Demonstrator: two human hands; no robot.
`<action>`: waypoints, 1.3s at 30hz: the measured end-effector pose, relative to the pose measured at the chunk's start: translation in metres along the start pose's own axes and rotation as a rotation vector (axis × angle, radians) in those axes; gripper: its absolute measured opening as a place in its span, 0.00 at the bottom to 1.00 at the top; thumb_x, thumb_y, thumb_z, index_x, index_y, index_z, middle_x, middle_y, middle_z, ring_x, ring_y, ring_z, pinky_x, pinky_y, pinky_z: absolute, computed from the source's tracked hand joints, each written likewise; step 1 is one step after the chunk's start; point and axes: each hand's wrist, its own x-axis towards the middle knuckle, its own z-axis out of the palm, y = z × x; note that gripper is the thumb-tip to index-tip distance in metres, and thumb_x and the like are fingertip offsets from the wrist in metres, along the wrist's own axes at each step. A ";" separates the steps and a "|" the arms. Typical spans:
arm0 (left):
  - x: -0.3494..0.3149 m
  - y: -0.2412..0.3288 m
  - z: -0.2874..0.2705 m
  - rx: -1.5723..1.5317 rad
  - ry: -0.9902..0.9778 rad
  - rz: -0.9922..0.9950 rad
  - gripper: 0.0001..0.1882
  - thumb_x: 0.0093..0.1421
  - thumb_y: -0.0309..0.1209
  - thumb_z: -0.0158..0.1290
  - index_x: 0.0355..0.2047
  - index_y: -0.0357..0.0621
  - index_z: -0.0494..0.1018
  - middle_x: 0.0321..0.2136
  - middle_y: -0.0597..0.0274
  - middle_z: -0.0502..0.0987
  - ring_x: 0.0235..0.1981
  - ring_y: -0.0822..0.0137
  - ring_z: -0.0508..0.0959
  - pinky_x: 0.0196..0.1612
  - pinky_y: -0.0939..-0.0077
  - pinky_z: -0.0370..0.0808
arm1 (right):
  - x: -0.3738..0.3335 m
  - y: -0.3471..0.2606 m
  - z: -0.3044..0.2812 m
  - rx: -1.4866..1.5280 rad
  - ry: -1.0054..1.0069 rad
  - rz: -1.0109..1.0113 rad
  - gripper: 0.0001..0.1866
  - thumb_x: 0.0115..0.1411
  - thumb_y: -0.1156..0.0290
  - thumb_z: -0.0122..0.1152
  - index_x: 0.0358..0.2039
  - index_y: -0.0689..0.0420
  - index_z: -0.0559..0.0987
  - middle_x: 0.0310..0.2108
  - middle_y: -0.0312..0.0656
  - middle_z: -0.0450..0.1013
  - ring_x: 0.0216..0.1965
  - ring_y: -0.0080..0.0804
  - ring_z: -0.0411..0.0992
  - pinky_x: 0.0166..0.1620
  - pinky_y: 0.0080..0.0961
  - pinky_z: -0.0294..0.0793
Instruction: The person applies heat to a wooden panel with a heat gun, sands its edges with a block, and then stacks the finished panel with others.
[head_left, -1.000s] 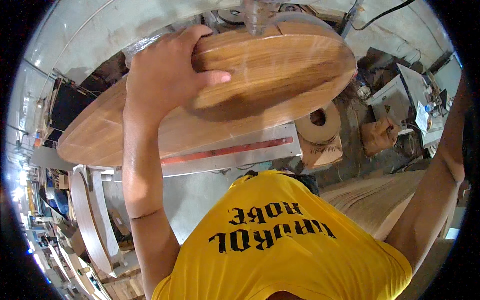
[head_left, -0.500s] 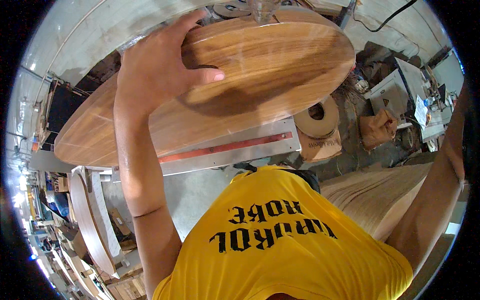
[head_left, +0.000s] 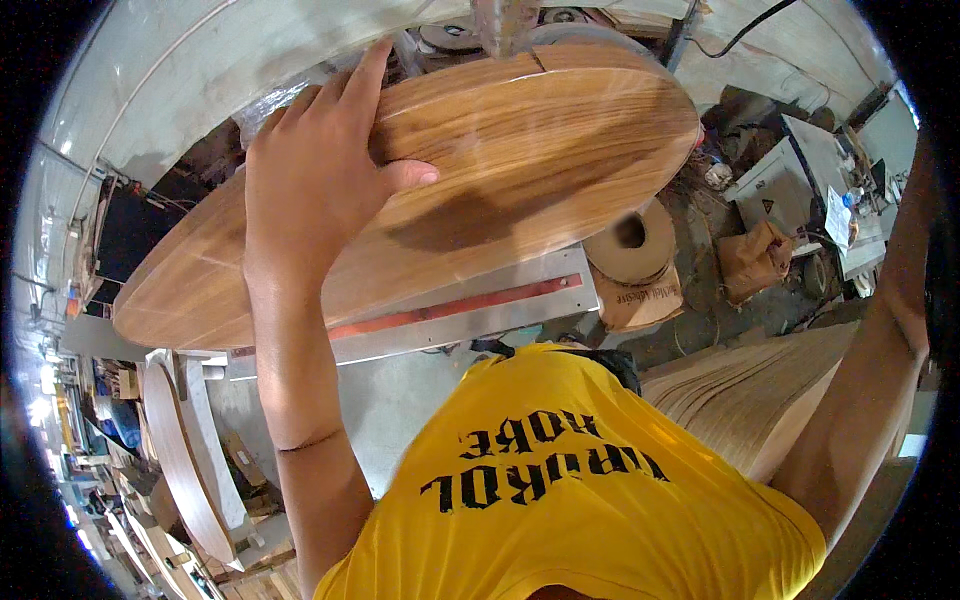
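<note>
A large oval wooden board (head_left: 560, 140) with brown grain lies in front of me on a machine's pale metal table, its long side running from the lower left to the upper right. My left hand (head_left: 310, 175) grips its far edge, the thumb flat on the top face and the fingers reaching over the rim. A short dark seam shows in the board's edge, close beside a cloudy, upright machine part (head_left: 503, 25). My right arm (head_left: 865, 400) stretches up along the right rim of the picture, and its hand is out of sight.
The metal table (head_left: 420, 335) has a red strip along it. On the right are a roll of edge band (head_left: 632, 250), a brown paper bag (head_left: 752, 262), a grey cabinet (head_left: 775, 185) and a stack of curved wooden panels (head_left: 760, 390). Another curved board (head_left: 185, 455) stands at left.
The board's right end sits slightly further left and lower in the picture. My left hand keeps its hold, with more of its fingers visible. The whole view has also shifted a little.
</note>
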 end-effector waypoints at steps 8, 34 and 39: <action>0.001 -0.004 0.006 -0.023 0.051 0.051 0.68 0.44 0.73 0.69 0.82 0.59 0.63 0.59 0.49 0.86 0.59 0.41 0.85 0.59 0.45 0.83 | -0.004 -0.001 0.001 0.003 -0.002 0.014 0.24 0.67 0.57 0.72 0.56 0.59 0.83 0.53 0.47 0.83 0.50 0.40 0.83 0.56 0.41 0.84; 0.004 -0.006 0.011 -0.050 0.116 0.064 0.69 0.41 0.72 0.71 0.81 0.60 0.65 0.59 0.44 0.86 0.58 0.39 0.85 0.59 0.46 0.84 | -0.014 0.000 0.003 0.013 -0.011 0.054 0.22 0.64 0.62 0.75 0.55 0.58 0.83 0.51 0.47 0.83 0.49 0.42 0.83 0.55 0.41 0.83; 0.006 -0.004 0.011 0.011 0.162 0.090 0.64 0.39 0.59 0.77 0.78 0.53 0.69 0.66 0.60 0.83 0.59 0.53 0.86 0.56 0.57 0.86 | -0.016 0.000 0.004 0.009 -0.013 0.062 0.22 0.63 0.63 0.76 0.55 0.58 0.83 0.50 0.47 0.83 0.48 0.42 0.83 0.55 0.42 0.83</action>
